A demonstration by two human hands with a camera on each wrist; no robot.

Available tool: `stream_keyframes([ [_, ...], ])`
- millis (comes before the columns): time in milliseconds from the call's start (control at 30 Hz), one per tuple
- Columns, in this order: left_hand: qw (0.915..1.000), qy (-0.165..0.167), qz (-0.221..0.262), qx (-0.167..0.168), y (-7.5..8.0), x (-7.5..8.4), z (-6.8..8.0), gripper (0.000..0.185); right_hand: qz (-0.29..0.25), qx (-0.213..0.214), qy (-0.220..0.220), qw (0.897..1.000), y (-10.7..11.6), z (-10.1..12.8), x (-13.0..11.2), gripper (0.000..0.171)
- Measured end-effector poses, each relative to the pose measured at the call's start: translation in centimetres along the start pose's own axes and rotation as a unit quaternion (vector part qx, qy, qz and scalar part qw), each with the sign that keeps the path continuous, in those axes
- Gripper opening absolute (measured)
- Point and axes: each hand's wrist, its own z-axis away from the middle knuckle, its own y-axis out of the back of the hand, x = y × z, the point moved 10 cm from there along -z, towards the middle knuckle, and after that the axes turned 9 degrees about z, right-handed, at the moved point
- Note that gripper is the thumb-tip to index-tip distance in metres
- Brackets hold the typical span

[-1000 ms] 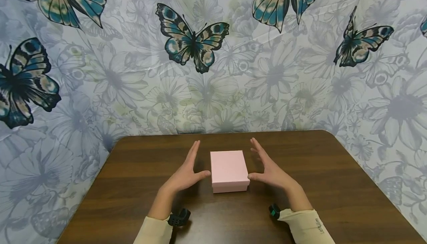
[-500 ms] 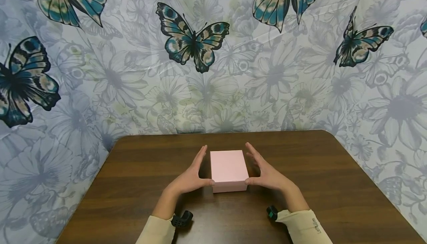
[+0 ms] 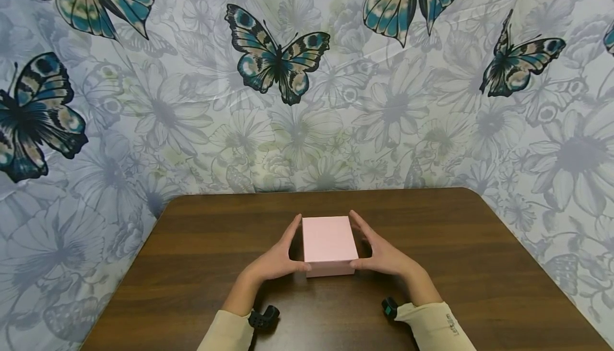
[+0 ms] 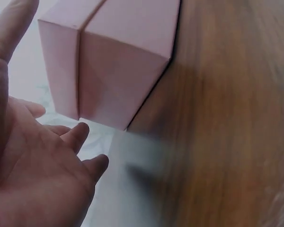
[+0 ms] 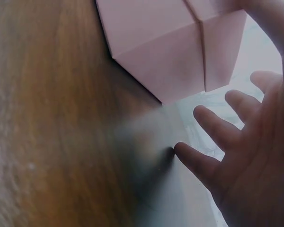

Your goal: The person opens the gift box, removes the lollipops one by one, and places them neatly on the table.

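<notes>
Seen from the head camera, a small pink box [image 3: 330,245] sits near the middle of a dark wooden table [image 3: 479,266], its lid on, with the left hand [image 3: 275,258] flanking its left side and the right hand [image 3: 384,255] its right. Both hands are spread with fingers straight along the box's sides and thumbs at its near corners (whether the skin truly presses the card is hard to tell from here). A butterfly-print cloth [image 3: 297,100] hangs behind the table. At the left wrist, the box [image 4: 118,61] stands on the wood with a lid seam down its wall; the left hand [image 4: 33,175] lies wide, palm toward it, fingers relaxed and a small gap showing below the box's corner. At the right wrist, the box [image 5: 175,47] again shows its seam, and the right hand [image 5: 246,156] is splayed, fingers [image 5: 217,125] apart and not closed on anything. By my judgement the hands have only framed the box: no lift yet, lid unopened, all handling left to do.
</notes>
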Motion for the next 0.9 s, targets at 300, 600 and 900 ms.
stream_keyframes([
  [300,0.9996,0.027,-0.002,0.001,-0.4,-1.0,-0.2,0.127,0.025,-0.019,-0.045,0.998,-0.3,0.3,0.6,0.110],
  [600,0.9997,0.025,-0.002,0.001,-0.8,-1.1,-0.3,0.128,0.040,-0.022,-0.061,0.997,-0.5,0.6,0.9,0.110],
  [900,0.9997,0.017,0.005,0.016,-0.7,-1.2,-0.6,0.123,0.051,-0.002,-0.057,0.997,-0.2,0.2,0.9,0.106],
])
